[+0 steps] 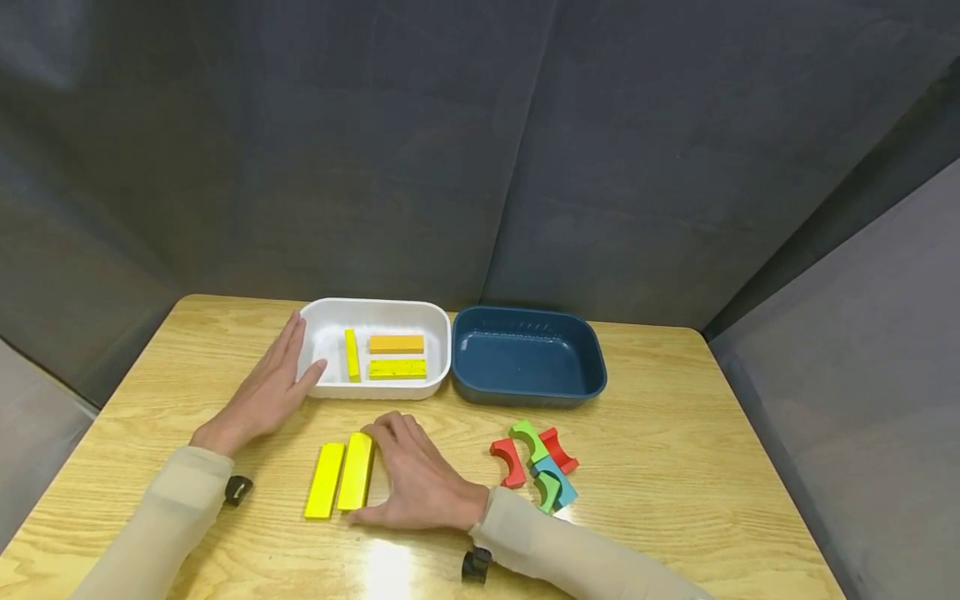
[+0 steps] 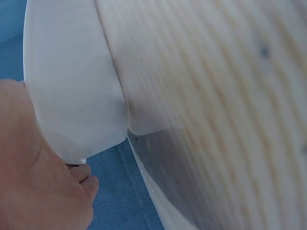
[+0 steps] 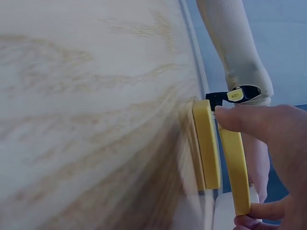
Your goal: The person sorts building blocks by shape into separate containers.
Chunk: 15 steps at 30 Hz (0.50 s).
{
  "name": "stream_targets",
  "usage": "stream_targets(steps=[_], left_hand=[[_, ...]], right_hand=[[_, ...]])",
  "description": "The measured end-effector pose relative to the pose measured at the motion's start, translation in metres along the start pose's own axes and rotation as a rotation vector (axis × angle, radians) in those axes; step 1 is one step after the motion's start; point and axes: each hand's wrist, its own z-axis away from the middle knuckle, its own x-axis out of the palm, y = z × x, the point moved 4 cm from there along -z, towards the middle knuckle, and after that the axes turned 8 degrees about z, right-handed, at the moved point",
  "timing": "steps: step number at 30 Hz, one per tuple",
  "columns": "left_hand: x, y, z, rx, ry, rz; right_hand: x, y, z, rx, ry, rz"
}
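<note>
Cream sleeves, forward reach: right hand grips a yellow block, left hand steadies a tray

Cream sleeves (image 1: pixel 585 550) lie nearest the head camera, each with a black wrist device (image 1: pixel 476 564) beneath.

Right hand (image 1: pixel 420 483): gripping. Thumb and fingers span the rectangular yellow block (image 1: pixel 356 472) end to end, thumb at the near end, fingertips at the far end. This hold leaves the long sides uncovered, presumably for control of its angle. The right-wrist view suggests it sits slightly higher than its neighbour; contact with the table (image 1: pixel 675 467) cannot be confirmed.

Second yellow block (image 1: pixel 325 481): flat on the wood, just left of the held one and roughly parallel.

Left hand (image 1: pixel 262 400): not clenched. Extended fingers lie along the left end of the white tray (image 1: pixel 382 392), thumb over the near rim, probably to keep the tray from sliding.

Tray contents: one orange block (image 1: pixel 396 344), with a speckled yellow block (image 1: pixel 397 369) lined up below it; a narrow yellow piece (image 1: pixel 352 355) stands crosswise to their left.

Navy tub (image 1: pixel 528 396): beside the tray. Both sit toward the back edge, which seemingly leaves working room in front.

Right of the hands: red arches (image 1: pixel 513 458), green arches (image 1: pixel 534 442) and a blue piece (image 1: pixel 566 496), clustered loosely.
</note>
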Motion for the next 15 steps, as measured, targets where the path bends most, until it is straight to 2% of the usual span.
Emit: stream_targets(steps=[6, 15], left_hand=[[0.000, 0.001, 0.000, 0.005, 0.002, 0.000], [0.001, -0.002, -0.001, 0.002, 0.001, -0.001]], right_hand=[[-0.009, 0.000, 0.000, 0.006, 0.002, -0.023], [-0.027, -0.002, -0.003, 0.003, 0.047, 0.005]])
